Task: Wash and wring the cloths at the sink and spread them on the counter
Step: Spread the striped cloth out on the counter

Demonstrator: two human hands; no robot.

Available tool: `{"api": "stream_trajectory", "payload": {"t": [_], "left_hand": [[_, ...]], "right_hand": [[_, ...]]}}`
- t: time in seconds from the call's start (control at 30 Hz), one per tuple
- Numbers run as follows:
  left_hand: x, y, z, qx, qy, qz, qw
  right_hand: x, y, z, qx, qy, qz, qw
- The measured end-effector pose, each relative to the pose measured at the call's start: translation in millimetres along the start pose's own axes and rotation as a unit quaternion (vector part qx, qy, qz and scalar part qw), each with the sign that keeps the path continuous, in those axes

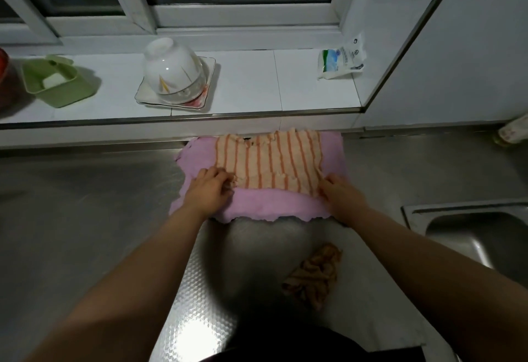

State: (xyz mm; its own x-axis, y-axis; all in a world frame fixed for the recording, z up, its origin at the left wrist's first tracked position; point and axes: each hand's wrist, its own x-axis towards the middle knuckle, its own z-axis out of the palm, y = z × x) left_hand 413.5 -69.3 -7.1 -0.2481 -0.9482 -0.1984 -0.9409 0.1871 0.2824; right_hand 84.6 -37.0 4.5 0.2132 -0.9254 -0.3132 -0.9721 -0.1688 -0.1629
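Observation:
A pink cloth (257,210) lies spread flat on the steel counter (85,204) against the back ledge. On top of it lies an orange-striped cloth (271,159), also spread out. My left hand (211,187) pinches the striped cloth's near left corner. My right hand (340,193) pinches its near right corner. A third, brownish-orange cloth (314,276) lies crumpled on the counter closer to me, right of centre. The sink (471,236) is set into the counter at the far right.
On the tiled window ledge stand a green soap box (57,81), an upturned white bowl (171,70) on a square plate (148,96), and a plastic bag (340,61). A small bottle (511,133) stands at the right edge behind the sink.

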Motion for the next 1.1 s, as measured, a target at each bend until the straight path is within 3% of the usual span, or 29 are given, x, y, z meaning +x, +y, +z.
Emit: {"api": "stream_trajectory", "payload": {"t": [0.13, 0.27, 0.37, 0.43, 0.5, 0.77, 0.93, 1.1], "left_hand": [[8.1, 5.2, 4.3, -0.028, 0.013, -0.029, 0.999], [10.6, 5.2, 5.7, 0.009, 0.012, -0.016, 1.0], [2.7, 2.6, 5.1, 0.004, 0.112, 0.016, 0.994], [-5.5, 4.6, 1.4, 0.022, 0.199, 0.013, 0.98], [-13.1, 7.2, -0.6, 0.048, 0.236, 0.023, 0.97], [-30.1, 5.7, 25.2, 0.061, 0.122, 0.034, 0.99], [-18.6, 19.4, 25.5, 0.073, 0.081, 0.017, 0.994], [-17.1, 16.0, 25.2, 0.093, 0.056, 0.067, 0.992]], "right_hand": [[10.4, -8.8, 2.5, 0.112, 0.02, 0.039, 0.993], [17.4, -10.6, 12.8, 0.118, -0.019, 0.055, 0.991], [18.2, -10.5, 17.1, 0.109, 0.011, 0.103, 0.989], [14.9, -8.7, 17.3, 0.112, 0.068, 0.086, 0.988], [9.1, -3.1, 18.0, 0.098, 0.129, 0.055, 0.985], [-9.3, 2.8, 25.9, -0.012, 0.133, -0.044, 0.99], [11.9, -32.5, 17.9, 0.066, 0.078, -0.052, 0.993], [39.4, -58.2, 20.8, 0.181, -0.01, 0.031, 0.983]]}}
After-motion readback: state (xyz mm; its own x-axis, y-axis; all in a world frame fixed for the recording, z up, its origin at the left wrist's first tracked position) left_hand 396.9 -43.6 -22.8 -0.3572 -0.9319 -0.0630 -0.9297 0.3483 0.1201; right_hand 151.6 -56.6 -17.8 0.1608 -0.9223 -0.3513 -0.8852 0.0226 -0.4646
